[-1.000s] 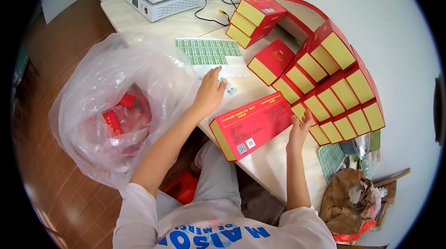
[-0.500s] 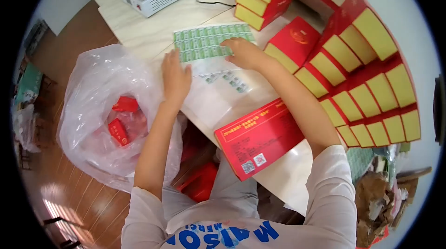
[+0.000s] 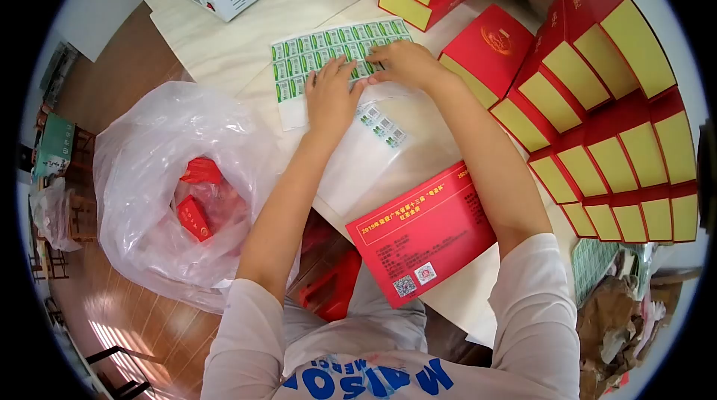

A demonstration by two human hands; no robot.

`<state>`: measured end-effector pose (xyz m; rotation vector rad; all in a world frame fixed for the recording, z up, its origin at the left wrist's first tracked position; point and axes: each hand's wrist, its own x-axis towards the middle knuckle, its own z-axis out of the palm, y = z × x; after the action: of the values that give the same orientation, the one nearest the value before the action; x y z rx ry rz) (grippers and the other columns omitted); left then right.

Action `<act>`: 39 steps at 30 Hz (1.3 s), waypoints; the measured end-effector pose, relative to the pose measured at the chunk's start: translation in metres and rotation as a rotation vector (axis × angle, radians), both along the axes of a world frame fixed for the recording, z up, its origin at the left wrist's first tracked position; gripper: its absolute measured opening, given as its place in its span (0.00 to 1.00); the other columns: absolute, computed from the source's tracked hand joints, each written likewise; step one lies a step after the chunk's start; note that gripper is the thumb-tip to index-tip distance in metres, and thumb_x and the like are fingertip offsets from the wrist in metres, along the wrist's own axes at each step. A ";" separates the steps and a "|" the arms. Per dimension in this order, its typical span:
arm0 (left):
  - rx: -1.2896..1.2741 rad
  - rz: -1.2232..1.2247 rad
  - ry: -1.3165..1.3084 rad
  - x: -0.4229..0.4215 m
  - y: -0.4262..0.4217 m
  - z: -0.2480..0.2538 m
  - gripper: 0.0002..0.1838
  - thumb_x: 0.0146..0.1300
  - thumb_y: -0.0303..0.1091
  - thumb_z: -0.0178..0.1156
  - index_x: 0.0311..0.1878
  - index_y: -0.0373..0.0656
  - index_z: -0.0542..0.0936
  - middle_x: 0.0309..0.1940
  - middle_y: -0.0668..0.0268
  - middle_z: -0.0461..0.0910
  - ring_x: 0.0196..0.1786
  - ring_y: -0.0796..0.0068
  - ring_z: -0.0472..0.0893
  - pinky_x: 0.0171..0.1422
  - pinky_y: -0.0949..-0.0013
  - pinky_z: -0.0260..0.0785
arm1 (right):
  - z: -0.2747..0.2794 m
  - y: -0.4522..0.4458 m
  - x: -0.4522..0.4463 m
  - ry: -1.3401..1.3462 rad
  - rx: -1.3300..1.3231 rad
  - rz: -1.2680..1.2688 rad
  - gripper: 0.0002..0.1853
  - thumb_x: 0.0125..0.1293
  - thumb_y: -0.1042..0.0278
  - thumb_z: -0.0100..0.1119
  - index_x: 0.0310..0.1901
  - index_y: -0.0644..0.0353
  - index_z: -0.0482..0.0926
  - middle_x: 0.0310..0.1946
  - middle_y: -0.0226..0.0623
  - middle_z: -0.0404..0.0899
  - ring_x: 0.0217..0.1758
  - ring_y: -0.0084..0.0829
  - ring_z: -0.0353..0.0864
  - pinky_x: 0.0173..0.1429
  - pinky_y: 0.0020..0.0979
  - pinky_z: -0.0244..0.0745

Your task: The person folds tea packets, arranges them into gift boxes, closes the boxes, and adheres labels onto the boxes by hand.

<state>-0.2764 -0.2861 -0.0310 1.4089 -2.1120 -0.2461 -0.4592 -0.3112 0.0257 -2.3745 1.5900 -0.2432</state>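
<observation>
In the head view, at twelve o'clock, there lay the sheet of green-and-white stickers [image 3: 328, 45], flat on the pale table [image 3: 224, 49], and both hands were on it! The left hand [image 3: 331, 97] rested palm down with its fingers spread apart, over the lower edge; the right hand [image 3: 405, 65] was bent at the sheet's right end, thumb close beside the left one, and whether those fingertips pinched a sticker, you could not tell. Just below, toward one o'clock, sat a small cluster of loose stickers [image 3: 385, 127]. Between four and five, a red box [image 3: 418, 228] lay at the table's near edge, printed side up, partly behind the right forearm. Over at three, stacked red-and-yellow boxes [image 3: 590, 150] rose in rows! And at nine, a clear plastic bag [image 3: 149, 176] gaped around small red packets [image 3: 194, 217].
</observation>
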 end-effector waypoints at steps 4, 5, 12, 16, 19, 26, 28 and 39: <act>-0.019 -0.003 0.008 0.003 0.000 -0.002 0.25 0.66 0.46 0.57 0.63 0.45 0.73 0.67 0.61 0.68 0.72 0.63 0.62 0.75 0.49 0.45 | -0.016 -0.011 -0.006 -0.024 -0.107 0.038 0.24 0.53 0.50 0.69 0.52 0.49 0.83 0.48 0.35 0.82 0.53 0.41 0.79 0.55 0.39 0.74; -0.009 -0.013 0.008 0.003 0.000 -0.002 0.26 0.66 0.46 0.57 0.64 0.45 0.72 0.67 0.61 0.68 0.73 0.63 0.61 0.76 0.49 0.44 | -0.017 -0.014 -0.008 -0.065 -0.165 0.085 0.24 0.52 0.51 0.70 0.52 0.49 0.83 0.47 0.36 0.83 0.51 0.41 0.80 0.54 0.39 0.75; 0.013 -0.043 -0.010 0.007 0.002 -0.003 0.30 0.66 0.48 0.56 0.67 0.44 0.69 0.70 0.60 0.64 0.75 0.65 0.57 0.78 0.51 0.41 | -0.011 -0.017 -0.007 -0.251 -0.079 0.043 0.18 0.49 0.59 0.73 0.41 0.56 0.84 0.40 0.45 0.82 0.46 0.45 0.79 0.52 0.37 0.74; 0.030 -0.042 -0.011 0.006 0.003 0.002 0.30 0.66 0.48 0.56 0.67 0.43 0.69 0.70 0.60 0.64 0.75 0.64 0.57 0.78 0.51 0.41 | -0.010 -0.012 -0.006 -0.258 -0.103 0.144 0.13 0.50 0.66 0.72 0.34 0.61 0.80 0.40 0.44 0.81 0.47 0.42 0.79 0.52 0.36 0.73; 0.032 -0.039 -0.009 0.005 0.003 0.000 0.30 0.66 0.48 0.56 0.67 0.43 0.69 0.70 0.60 0.64 0.75 0.64 0.57 0.78 0.51 0.41 | -0.017 -0.016 -0.010 -0.261 -0.141 0.161 0.10 0.53 0.69 0.69 0.35 0.62 0.79 0.39 0.44 0.81 0.47 0.43 0.79 0.51 0.36 0.73; 0.032 -0.028 0.035 0.006 0.003 -0.001 0.29 0.64 0.48 0.57 0.66 0.44 0.70 0.69 0.61 0.65 0.75 0.64 0.58 0.78 0.51 0.41 | 0.002 -0.025 -0.008 -0.595 -0.521 -0.583 0.06 0.61 0.69 0.58 0.34 0.64 0.78 0.33 0.49 0.81 0.38 0.46 0.82 0.45 0.41 0.75; 0.005 -0.009 0.067 0.003 0.003 -0.001 0.28 0.64 0.47 0.58 0.65 0.44 0.71 0.69 0.61 0.66 0.74 0.64 0.59 0.78 0.50 0.41 | 0.023 -0.013 -0.003 -0.629 -0.541 -0.566 0.07 0.61 0.69 0.58 0.34 0.64 0.78 0.32 0.49 0.81 0.36 0.46 0.82 0.44 0.41 0.75; 0.367 -0.270 0.968 0.031 0.155 0.099 0.11 0.71 0.32 0.51 0.45 0.34 0.77 0.40 0.59 0.79 0.45 0.72 0.78 0.53 0.70 0.68 | 0.108 0.173 0.068 -0.350 -0.643 0.126 0.10 0.45 0.79 0.64 0.29 0.60 0.73 0.29 0.41 0.71 0.37 0.44 0.72 0.41 0.42 0.68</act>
<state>-0.2455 -0.1308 0.0685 0.8682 -1.4415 -1.2013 -0.3915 -0.1380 0.1333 -2.6499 1.3192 -1.2269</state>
